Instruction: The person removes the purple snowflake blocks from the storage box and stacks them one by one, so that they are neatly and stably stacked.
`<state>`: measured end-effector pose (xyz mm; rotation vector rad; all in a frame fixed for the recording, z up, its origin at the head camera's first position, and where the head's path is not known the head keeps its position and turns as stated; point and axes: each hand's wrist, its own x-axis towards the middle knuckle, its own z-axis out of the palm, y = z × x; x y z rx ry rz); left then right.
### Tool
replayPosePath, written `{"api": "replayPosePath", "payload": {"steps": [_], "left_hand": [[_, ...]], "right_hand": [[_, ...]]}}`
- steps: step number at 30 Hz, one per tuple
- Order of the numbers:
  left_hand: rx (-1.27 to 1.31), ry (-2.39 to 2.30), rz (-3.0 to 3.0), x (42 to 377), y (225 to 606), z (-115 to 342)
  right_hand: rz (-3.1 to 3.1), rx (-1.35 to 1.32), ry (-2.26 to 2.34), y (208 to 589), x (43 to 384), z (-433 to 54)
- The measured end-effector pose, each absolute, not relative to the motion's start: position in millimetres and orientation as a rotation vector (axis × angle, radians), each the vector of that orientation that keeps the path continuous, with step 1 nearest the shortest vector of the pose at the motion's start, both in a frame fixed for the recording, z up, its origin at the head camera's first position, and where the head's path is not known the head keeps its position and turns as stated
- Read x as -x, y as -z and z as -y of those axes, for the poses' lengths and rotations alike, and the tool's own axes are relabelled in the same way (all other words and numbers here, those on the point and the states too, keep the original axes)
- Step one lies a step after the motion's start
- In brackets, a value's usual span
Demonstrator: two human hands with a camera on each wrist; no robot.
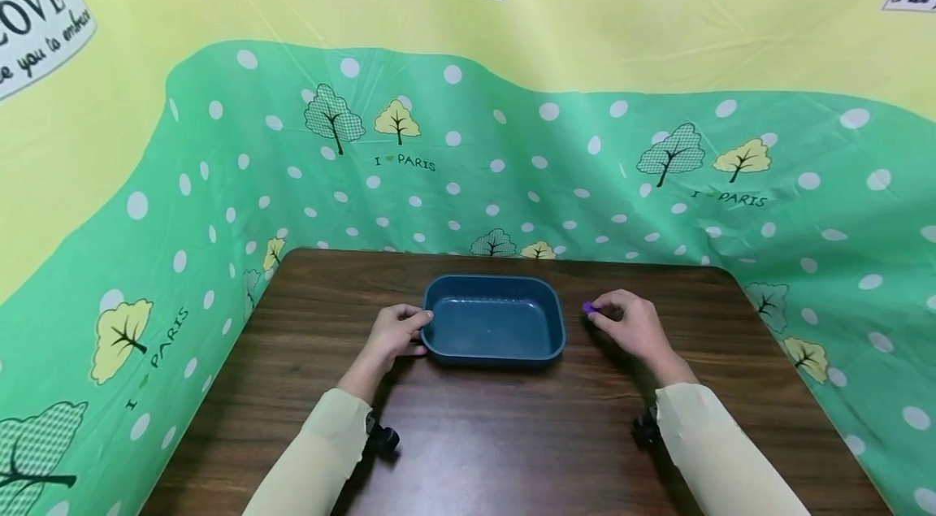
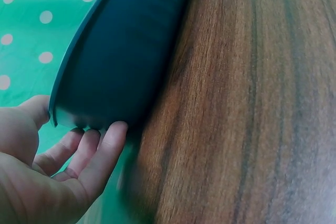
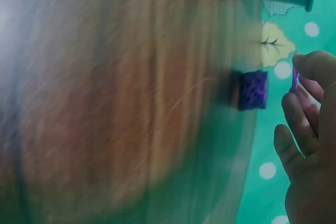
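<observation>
A dark blue rectangular plastic basin (image 1: 493, 319) sits upright on the table. My left hand (image 1: 397, 331) grips its left end, with the thumb at the rim and the other fingers (image 2: 107, 153) against the outer wall. To the right of the basin, my right hand (image 1: 630, 324) pinches a small thin purple piece (image 3: 295, 80) between thumb and forefinger. A purple block with dark speckles (image 3: 253, 90) stands on the table close to those fingertips in the right wrist view. The thin piece's kind cannot be made out.
The dark wood-grain table (image 1: 497, 435) carries the basin. Behind it and at both sides hangs a green and yellow cloth (image 1: 439, 134) printed with trees and dots. A black wrist camera (image 1: 383, 439) sits under the left sleeve, another (image 1: 645, 427) under the right.
</observation>
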<state>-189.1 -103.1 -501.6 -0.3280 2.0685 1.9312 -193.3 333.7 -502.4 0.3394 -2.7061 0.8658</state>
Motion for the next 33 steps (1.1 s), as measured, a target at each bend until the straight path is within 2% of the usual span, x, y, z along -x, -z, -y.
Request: {"api": "replayPosePath", "payload": {"steps": [13,33], "left_hand": [[0.32,-1.93,-2.063,187.2,503.2,101.2],[0.312,-1.928,-2.083,186.9,502.3,104.0]], "right_hand": [[2.742,-0.261,-0.854,518.0,185.1,-348.8],[2.743,-0.287,-0.854,517.1,186.2,-345.2]]}}
